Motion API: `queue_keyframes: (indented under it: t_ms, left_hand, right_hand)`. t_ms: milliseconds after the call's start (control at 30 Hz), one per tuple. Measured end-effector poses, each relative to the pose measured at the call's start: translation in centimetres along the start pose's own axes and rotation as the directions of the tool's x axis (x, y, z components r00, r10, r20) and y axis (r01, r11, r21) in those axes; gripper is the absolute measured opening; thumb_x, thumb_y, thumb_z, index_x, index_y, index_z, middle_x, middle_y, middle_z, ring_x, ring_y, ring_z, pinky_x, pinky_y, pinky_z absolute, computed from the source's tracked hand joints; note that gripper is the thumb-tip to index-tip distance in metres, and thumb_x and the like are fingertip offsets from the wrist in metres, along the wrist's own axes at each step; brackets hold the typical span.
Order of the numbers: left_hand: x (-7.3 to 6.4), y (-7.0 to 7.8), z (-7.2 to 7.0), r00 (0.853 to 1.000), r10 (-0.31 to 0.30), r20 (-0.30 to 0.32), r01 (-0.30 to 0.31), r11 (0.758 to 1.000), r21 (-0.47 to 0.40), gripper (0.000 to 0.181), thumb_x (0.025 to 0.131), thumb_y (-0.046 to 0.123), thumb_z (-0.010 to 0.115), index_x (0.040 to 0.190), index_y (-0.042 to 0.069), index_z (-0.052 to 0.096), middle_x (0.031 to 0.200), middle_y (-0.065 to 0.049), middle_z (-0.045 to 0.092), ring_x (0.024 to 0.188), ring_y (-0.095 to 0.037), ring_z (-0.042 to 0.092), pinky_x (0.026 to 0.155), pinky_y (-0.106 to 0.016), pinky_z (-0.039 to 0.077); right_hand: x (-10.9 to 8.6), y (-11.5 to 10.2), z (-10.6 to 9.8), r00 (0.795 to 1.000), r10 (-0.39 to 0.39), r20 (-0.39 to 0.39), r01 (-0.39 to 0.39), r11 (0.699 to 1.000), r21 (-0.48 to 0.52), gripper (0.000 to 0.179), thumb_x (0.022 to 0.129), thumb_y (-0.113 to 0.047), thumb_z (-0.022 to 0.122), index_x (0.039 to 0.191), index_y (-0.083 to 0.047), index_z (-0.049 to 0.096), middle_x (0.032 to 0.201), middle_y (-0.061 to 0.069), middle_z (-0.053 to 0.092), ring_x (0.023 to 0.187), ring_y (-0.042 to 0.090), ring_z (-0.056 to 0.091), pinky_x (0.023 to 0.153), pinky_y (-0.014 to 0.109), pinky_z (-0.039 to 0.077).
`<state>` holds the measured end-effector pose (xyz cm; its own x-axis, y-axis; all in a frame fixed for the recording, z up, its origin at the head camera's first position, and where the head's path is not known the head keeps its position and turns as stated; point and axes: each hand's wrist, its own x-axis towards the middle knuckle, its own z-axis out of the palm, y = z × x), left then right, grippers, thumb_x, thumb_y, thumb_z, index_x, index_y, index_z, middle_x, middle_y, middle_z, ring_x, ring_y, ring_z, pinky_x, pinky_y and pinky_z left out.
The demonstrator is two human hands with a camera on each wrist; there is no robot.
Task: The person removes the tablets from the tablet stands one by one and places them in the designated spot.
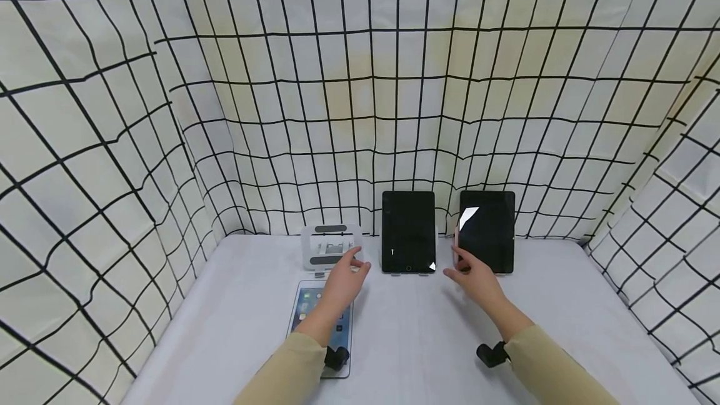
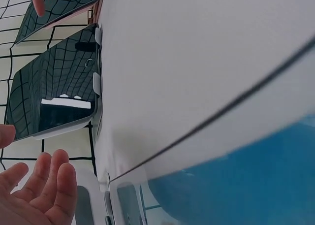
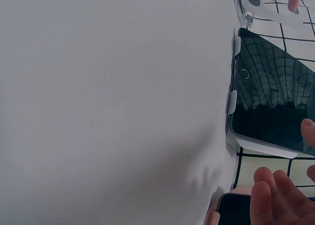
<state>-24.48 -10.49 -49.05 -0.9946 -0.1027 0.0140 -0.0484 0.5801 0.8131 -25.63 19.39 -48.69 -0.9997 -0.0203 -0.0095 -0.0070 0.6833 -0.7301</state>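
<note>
My left hand point(image 1: 344, 280) hovers with loosely bent fingers by the right side of a white tablet stand point(image 1: 307, 247) with grey pads. Beneath my left forearm lies a white-framed tablet point(image 1: 344, 329), its screen lit with app icons. A black-screened tablet point(image 1: 408, 230) leans upright on a white stand between my hands. Another dark tablet point(image 1: 495, 236) stands to its right on a pinkish stand. My right hand point(image 1: 479, 279) is at that tablet's lower left edge, fingers relaxed and spread; in the right wrist view, the fingers point(image 3: 263, 200) overlap the dark screen.
A white cloth point(image 1: 416, 342) covers the table. Behind and at both sides rise white walls point(image 1: 410, 99) with a black grid. Each wrist carries a small black camera point(image 1: 492, 355).
</note>
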Motion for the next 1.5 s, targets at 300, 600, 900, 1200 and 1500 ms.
queue_keyframes:
  t_ms: [300,600,900,1200,1500]
  left_hand:
    - [1.0,0.2,0.8,1.0,0.006,-0.006,-0.006,1.0,-0.014,0.055,0.097,0.036,0.061,0.148,0.02,0.046,0.117,-0.005,0.065,0.099,-0.023,0.062,0.085,-0.045,0.051]
    - [1.9,0.6,1.0,1.0,0.03,-0.003,-0.03,0.999,0.019,0.059,0.098,0.035,0.061,0.152,0.019,0.041,0.117,-0.005,0.065,0.103,-0.025,0.062,0.085,-0.045,0.05]
    - [2.7,1.2,1.5,0.999,0.035,0.001,-0.035,0.999,0.026,0.058,0.098,0.03,0.061,0.151,0.017,0.042,0.112,-0.004,0.065,0.095,-0.022,0.061,0.079,-0.041,0.05]
    - [4.1,2.0,2.0,0.999,0.052,0.007,-0.053,0.998,0.04,0.059,0.098,0.029,0.062,0.151,0.016,0.042,0.109,-0.005,0.066,0.083,-0.019,0.06,0.072,-0.037,0.049]
    - [5.4,3.2,2.8,0.997,0.075,0.011,-0.075,0.995,0.062,0.059,0.097,0.031,0.061,0.151,0.015,0.042,0.106,-0.003,0.066,0.085,-0.019,0.061,0.08,-0.04,0.049]
  right_hand:
    - [1.1,-0.8,0.1,1.0,-0.009,0.015,0.009,1.0,-0.01,0.074,0.091,-0.03,0.074,0.154,-0.017,0.037,0.116,0.012,0.059,0.093,0.026,0.054,0.071,0.033,0.048]
    - [2.3,-1.1,0.2,0.999,-0.01,0.031,0.01,1.0,0.005,0.076,0.091,-0.034,0.073,0.155,-0.019,0.034,0.117,0.011,0.059,0.095,0.026,0.055,0.074,0.035,0.048]
    - [3.1,-1.5,0.3,0.999,-0.026,0.035,0.024,0.999,0.045,0.075,0.093,-0.029,0.071,0.156,-0.017,0.033,0.116,0.012,0.058,0.089,0.023,0.052,0.068,0.032,0.045]
    - [4.7,-1.8,0.6,0.997,0.018,0.072,-0.025,0.995,0.095,0.08,0.092,-0.033,0.072,0.158,-0.021,0.028,0.115,0.014,0.053,0.079,0.021,0.056,0.066,0.03,0.047]
    - [6.1,-2.1,0.9,0.998,0.004,0.07,-0.01,0.996,0.092,0.081,0.092,-0.033,0.072,0.158,-0.022,0.026,0.111,0.012,0.051,0.073,0.021,0.054,0.063,0.03,0.044]
